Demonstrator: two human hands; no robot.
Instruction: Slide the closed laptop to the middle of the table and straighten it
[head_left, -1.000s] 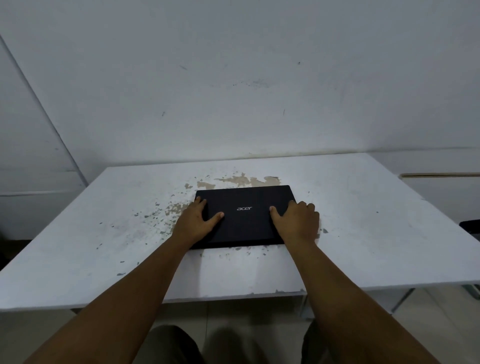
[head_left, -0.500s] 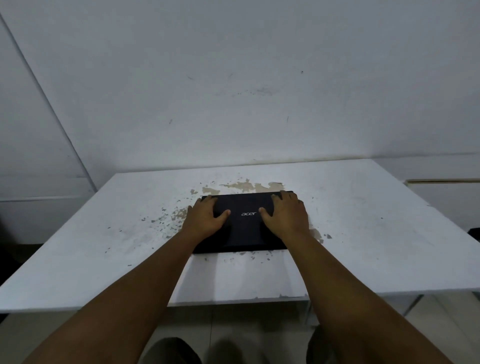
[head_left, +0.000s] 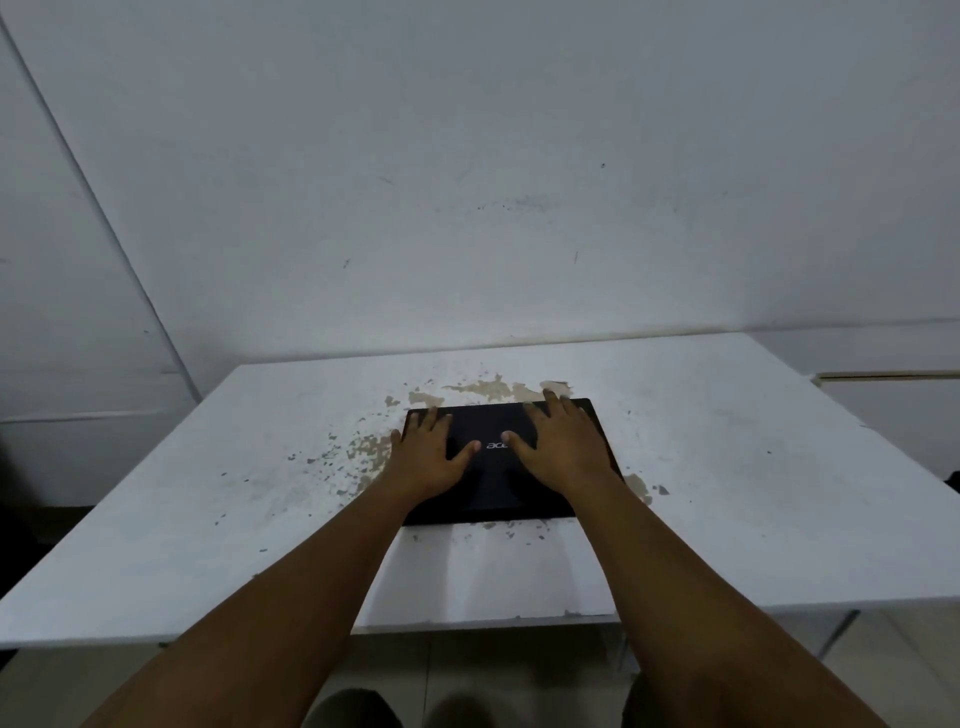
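A closed black laptop (head_left: 491, 488) lies flat near the middle of the white table (head_left: 727, 493), its edges roughly square to the table's front edge. My left hand (head_left: 428, 457) rests palm down on the lid's left part, fingers spread. Flat on the right part lies my right hand (head_left: 558, 449), its fingertips reaching the laptop's far edge. Both thumbs point inward toward the partly covered logo. Neither hand grips the laptop; they press on top of it.
The tabletop has patches of chipped paint (head_left: 488, 389) behind and left of the laptop. A white wall (head_left: 467, 208) stands right behind the table. A low ledge (head_left: 893, 374) sits at the right. My knees show below the table's front edge.
Both hands have slid forward over the lid, from its side edges toward the far edge. The laptop has stayed near the table's middle.
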